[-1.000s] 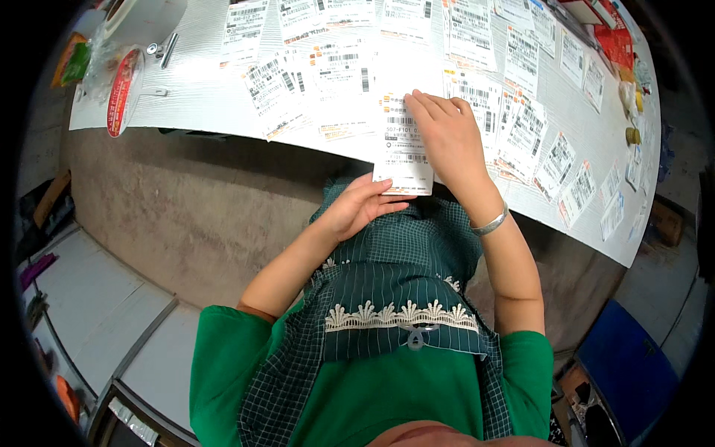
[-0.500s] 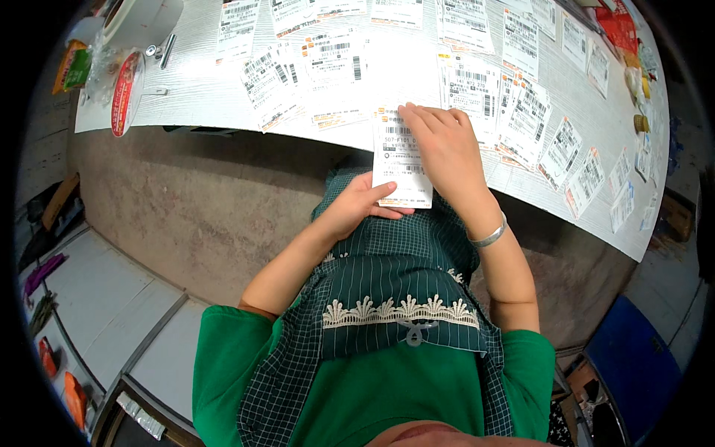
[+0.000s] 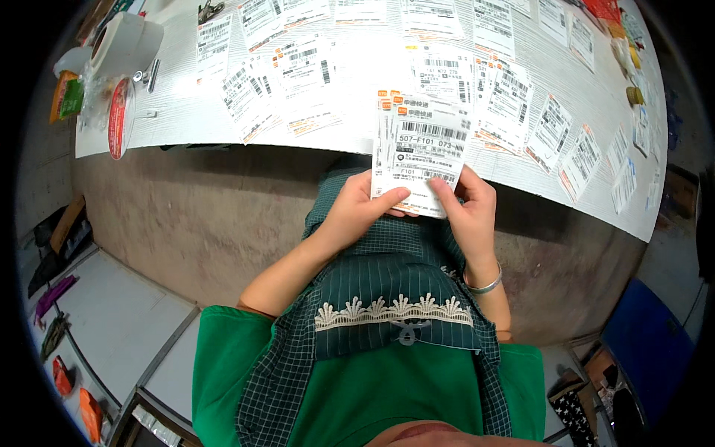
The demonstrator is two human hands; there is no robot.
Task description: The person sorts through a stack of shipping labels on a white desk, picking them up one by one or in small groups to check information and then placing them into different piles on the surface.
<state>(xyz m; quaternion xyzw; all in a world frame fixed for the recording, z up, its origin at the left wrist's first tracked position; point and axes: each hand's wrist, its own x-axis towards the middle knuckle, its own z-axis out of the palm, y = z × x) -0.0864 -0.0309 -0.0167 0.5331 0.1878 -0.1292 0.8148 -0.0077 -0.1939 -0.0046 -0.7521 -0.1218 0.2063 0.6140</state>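
Observation:
A small stack of white shipping labels (image 3: 424, 156), printed with barcodes and orange marks, is held between my two hands at the table's front edge. The top sheets are slightly fanned, so several edges show on the left. My left hand (image 3: 365, 203) grips the lower left corner with the thumb on top and fingers beneath. On the lower right, my right hand (image 3: 471, 207) pinches the stack, its thumb across the top sheet and its fingers behind. Just beyond lie more labels (image 3: 441, 73) in an overlapping pile on the white table (image 3: 357, 138).
Many label piles (image 3: 506, 104) cover the table in rows, curving down its right side. At the left stand a white tape roll (image 3: 126, 43), a red-and-white oval card (image 3: 119, 118) and plastic packets (image 3: 67, 98). A blue panel (image 3: 646, 346) is at lower right.
My right hand has moved from the labels' top edge down to their lower right corner. The stack has fanned out and looks wider. The view has shifted slightly.

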